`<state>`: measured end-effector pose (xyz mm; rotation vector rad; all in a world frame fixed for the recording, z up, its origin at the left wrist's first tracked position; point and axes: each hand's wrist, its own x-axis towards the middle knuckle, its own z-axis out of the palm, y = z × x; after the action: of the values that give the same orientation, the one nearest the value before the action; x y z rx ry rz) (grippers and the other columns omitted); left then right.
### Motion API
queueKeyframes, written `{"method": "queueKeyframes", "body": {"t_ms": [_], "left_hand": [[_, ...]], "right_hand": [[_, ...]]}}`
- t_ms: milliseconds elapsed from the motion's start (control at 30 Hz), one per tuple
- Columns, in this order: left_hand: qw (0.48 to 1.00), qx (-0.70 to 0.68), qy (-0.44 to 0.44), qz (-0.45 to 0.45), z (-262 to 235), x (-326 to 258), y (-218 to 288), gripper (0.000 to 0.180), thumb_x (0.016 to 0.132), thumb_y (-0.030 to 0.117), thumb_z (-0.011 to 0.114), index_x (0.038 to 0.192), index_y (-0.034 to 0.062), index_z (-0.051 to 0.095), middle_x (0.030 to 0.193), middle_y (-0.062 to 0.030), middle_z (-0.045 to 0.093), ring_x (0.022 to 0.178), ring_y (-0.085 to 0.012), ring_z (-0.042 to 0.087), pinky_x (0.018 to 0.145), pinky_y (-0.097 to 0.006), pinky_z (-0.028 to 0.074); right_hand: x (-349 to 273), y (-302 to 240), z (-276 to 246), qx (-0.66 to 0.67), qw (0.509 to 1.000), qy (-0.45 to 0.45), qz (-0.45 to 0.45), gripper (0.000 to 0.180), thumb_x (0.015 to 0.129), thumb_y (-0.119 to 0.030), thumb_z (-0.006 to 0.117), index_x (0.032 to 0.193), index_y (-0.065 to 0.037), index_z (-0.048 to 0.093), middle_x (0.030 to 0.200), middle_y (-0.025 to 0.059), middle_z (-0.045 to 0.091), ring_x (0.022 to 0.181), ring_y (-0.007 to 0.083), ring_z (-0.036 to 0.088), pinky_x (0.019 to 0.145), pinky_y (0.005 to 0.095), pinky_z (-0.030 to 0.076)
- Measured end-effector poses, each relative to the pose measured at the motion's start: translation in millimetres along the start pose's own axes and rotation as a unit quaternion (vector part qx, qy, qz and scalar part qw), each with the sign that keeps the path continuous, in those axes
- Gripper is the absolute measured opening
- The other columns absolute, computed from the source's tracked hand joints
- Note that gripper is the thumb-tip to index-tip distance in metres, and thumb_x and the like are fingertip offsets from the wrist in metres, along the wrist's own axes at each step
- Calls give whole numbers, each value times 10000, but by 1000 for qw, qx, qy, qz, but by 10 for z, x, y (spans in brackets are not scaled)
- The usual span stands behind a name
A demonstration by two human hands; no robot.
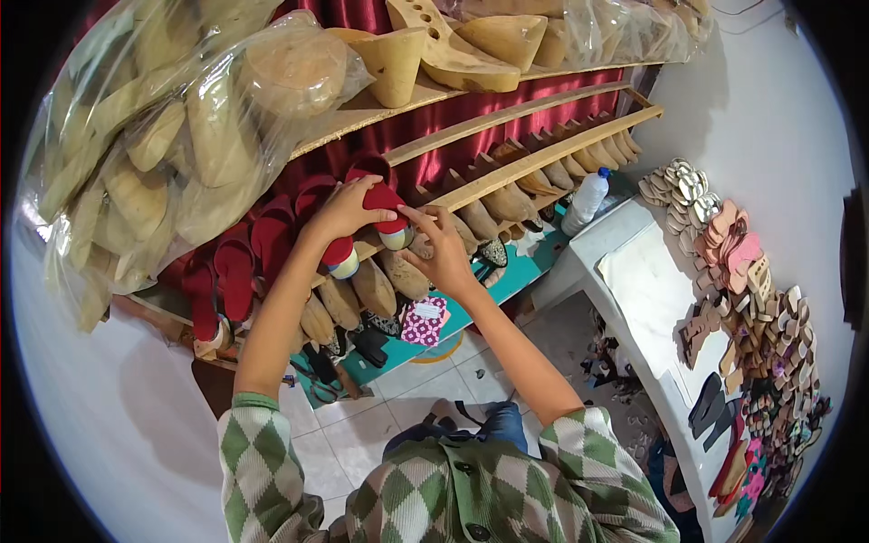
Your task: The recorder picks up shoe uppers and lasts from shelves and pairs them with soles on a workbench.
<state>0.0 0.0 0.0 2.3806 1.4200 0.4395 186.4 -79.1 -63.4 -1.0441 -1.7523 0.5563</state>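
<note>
Green-and-cream argyle cardigan (471,489) with dark buttons, blue jeans (502,421).

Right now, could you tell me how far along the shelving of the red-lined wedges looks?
Done: a row of red wedges already stands on the rack. In hand: the left hand holds a red wedge with a striped heel, the right hand touching it. Left: seating it beside the others.

wooden rack (543,163) | red wedge shoes (272,240) | tan wedges (507,199)
</note>
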Motion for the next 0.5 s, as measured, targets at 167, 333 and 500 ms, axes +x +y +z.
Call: {"method": "queueKeyframes", "body": {"t_ms": [167,333,500], "left_hand": [[999,-30,23,-20,2,-120,99,599,741,394,691,1180,18,535,1176,-186,550,1097,-303,517,945,-377,381],[998,0,57,-6,77,-138,63,576,757,427,654,1134,1,562,1152,-183,569,1089,-315,527,1009,-425,310],[998,25,59,2,93,-145,101,578,777,439,625,1149,3,555,1161,-178,566,1099,-320,520,1016,-464,290]], "right_hand": [[-12,51,-45,-48,997,15,-53,645,639,-64,761,1221,-190,513,1162,110,452,991,282,541,750,364,500],[57,28,-89,-102,992,16,-70,636,600,-67,764,1182,-198,544,1160,95,477,998,285,526,788,394,474],[62,21,-121,-167,981,22,-99,623,583,-93,763,1160,-211,561,1151,87,496,998,272,522,839,399,435]]}}
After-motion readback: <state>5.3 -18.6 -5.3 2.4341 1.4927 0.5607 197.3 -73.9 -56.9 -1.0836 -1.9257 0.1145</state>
